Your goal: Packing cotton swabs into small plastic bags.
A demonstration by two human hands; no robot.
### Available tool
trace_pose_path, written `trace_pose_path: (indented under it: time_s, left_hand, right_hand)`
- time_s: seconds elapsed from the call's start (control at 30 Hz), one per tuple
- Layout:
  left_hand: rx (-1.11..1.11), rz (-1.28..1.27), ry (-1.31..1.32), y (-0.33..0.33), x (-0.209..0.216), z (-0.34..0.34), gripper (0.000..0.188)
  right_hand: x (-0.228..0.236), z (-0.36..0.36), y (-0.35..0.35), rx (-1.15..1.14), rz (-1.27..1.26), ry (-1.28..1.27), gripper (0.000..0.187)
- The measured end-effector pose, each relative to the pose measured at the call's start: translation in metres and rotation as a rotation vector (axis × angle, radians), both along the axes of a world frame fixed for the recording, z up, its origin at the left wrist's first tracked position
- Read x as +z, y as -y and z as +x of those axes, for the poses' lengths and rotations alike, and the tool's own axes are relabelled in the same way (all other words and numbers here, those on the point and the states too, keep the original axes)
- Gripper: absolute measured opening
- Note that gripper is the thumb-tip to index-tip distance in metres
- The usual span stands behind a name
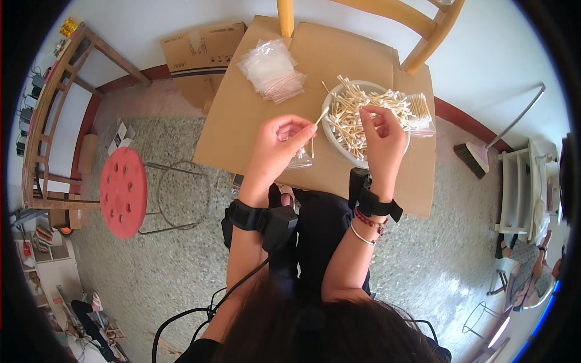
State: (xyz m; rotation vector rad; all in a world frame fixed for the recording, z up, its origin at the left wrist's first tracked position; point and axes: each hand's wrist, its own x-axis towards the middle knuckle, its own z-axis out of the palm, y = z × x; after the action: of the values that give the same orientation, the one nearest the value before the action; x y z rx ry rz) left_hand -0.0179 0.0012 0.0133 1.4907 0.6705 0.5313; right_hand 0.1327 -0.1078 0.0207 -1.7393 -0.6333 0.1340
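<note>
A white bowl [334,146] heaped with cotton swabs [348,121] stands on a cardboard-covered surface [242,133]. Left of its rim, my left hand [281,142] pinches a cotton swab [322,115] between thumb and fingers, its white tip pointing up. Another swab hangs just below those fingertips, beside a clear plastic bag [302,161] partly hidden by the hand. Over the heap, my right hand [385,136] has its fingertips closed together; a white tip shows near them, but whether they grip it I cannot tell.
Clear zip bags [273,71] lie piled at the far left of the cardboard. A filled bag of swabs [419,112] rests at the bowl's right. A wooden chair back [417,27] rises behind, a red stool [123,192] stands left, and a broom [473,158] leans right.
</note>
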Motion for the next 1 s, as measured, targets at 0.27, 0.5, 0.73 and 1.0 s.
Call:
trace_pose_path:
  time_s: [0.27,0.5,0.73,1.0]
  left_hand:
    - [-0.071,-0.387,0.414,0.012,0.000,0.024,0.035]
    - [0.080,-0.402,0.491,0.011,0.002,0.017,0.024]
    - [-0.024,-0.402,0.551,0.017,0.004,0.026,0.014]
    - [-0.008,-0.377,0.654,0.025,0.008,0.028,0.013]
  right_hand:
    - [-0.012,0.034,0.060,-0.338,-0.195,0.267,0.022]
    - [-0.032,0.043,0.076,-0.224,-0.324,-0.323,0.057]
    - [-0.048,0.048,0.058,-0.172,-0.162,-0.275,0.063]
    - [0.013,0.021,0.048,-0.284,-0.194,0.003,0.033]
